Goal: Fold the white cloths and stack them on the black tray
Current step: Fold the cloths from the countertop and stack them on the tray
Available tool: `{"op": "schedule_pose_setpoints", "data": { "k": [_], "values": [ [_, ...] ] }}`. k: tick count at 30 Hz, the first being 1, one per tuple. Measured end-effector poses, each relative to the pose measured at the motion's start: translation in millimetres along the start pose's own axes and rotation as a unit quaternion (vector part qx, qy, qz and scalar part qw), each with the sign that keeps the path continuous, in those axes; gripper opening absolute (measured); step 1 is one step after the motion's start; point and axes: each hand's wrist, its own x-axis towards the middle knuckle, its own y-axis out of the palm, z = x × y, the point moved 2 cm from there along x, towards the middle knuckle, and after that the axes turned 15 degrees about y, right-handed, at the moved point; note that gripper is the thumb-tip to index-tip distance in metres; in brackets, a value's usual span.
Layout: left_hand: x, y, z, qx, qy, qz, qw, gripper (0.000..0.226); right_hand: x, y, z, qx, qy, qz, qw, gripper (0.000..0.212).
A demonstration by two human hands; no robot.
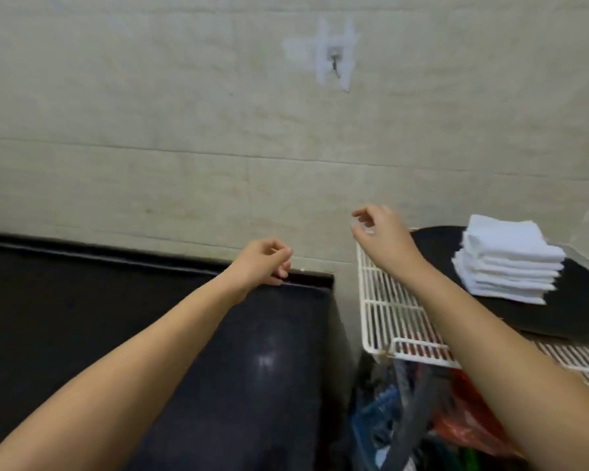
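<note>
Both my hands are raised in front of the wall, empty. My right hand (380, 232) has loosely curled fingers, thumb and forefinger near each other but pinching nothing I can make out; my left hand (264, 261) is likewise loosely curled, holding nothing, hovering over the back edge of the black counter (116, 317). The stack of folded white cloths (507, 260) lies off to the right of my right hand and a little nearer to me, sitting on the black tray (585, 307), which rests on a white wire rack (388, 317). The right hand is clearly the nearer one; the left is well apart, across the gap between counter and rack. The stack looks square-ish, so I read no strong long axis; its folded edges face me and the left. No unfolded cloth is in view, so I judge the folding largely done, or the next cloth is out of frame. Below the rack, a jumble of coloured bags (422, 419). On the tiled wall (150, 130), a hook (335, 62) taped up.
</note>
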Motion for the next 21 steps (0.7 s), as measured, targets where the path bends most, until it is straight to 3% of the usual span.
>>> {"op": "schedule_pose_setpoints", "data": {
  "k": [3, 8, 15, 21],
  "values": [
    [-74, -112, 34, 0.132, -0.007, -0.046, 0.990, 0.012, -45, 97, 88, 0.008, -0.065, 0.078, 0.995, 0.026],
    [-218, -276, 93, 0.273, -0.127, -0.147, 0.942, 0.010, -139, 242, 211, -0.050, -0.166, 0.200, 0.964, 0.029],
    [-369, -407, 161, 0.313, -0.270, -0.236, 0.879, 0.016, -238, 393, 332, -0.140, -0.296, 0.327, 0.887, 0.033],
    [-378, -512, 220, 0.326, -0.294, -0.247, 0.864, 0.021, -247, 509, 431, -0.153, -0.343, 0.356, 0.855, 0.034]
  ]
}}
